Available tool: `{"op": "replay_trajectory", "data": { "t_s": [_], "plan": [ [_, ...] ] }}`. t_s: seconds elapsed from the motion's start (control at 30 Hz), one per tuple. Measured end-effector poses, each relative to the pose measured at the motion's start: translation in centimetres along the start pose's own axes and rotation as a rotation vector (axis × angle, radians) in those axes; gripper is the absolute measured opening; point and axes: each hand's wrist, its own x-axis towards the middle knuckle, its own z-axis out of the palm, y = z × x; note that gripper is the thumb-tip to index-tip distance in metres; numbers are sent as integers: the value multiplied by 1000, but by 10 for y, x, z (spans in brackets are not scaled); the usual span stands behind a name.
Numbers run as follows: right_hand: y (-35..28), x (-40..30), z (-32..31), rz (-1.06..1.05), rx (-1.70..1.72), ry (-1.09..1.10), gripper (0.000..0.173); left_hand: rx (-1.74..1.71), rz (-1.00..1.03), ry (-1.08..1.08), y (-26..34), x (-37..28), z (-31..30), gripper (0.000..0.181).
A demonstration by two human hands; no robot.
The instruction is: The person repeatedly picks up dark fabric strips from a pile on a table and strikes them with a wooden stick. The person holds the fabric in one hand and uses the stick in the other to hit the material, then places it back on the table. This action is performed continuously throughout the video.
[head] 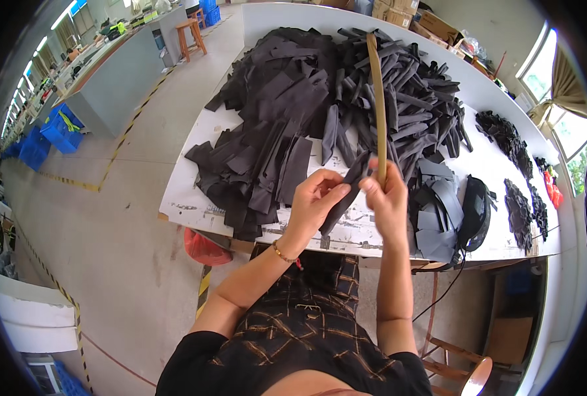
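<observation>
My left hand (318,200) pinches a narrow dark fabric piece (342,210) between thumb and fingers, just above the front of the white table. With my right hand (386,198) I grip the near end of a long, flat, tan wooden stick (378,99); its far end rises over the heaps. The right fingertips are close to the upper end of the fabric piece, and whether they touch it is unclear. Left of my hands lies a broad heap of flat dark fabric pieces (288,94). Beyond my right hand is a pile of tube-like dark fabric pieces (417,109).
Grey flat pieces (434,208) and a black mesh-covered pouch (475,213) with a cord sit at right. Small dark bundles (504,133) lie farther right. A raised board (293,20) borders the table's back. Below are a red bag (207,247) and a wooden stool (459,364).
</observation>
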Motion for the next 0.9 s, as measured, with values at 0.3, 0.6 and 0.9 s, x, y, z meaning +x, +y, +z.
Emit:
{"op": "replay_trajectory", "data": {
  "t_s": [0.3,0.6,0.9],
  "plan": [
    [34,-23,6,158,164,-63,14,-20,-111,130,2,-2,3,18],
    [38,-28,-2,257,87,-61,12,-309,-35,339,18,37,-34,22],
    [15,59,-62,-130,-422,230,14,513,173,358,20,37,-66,20]
  ]
}}
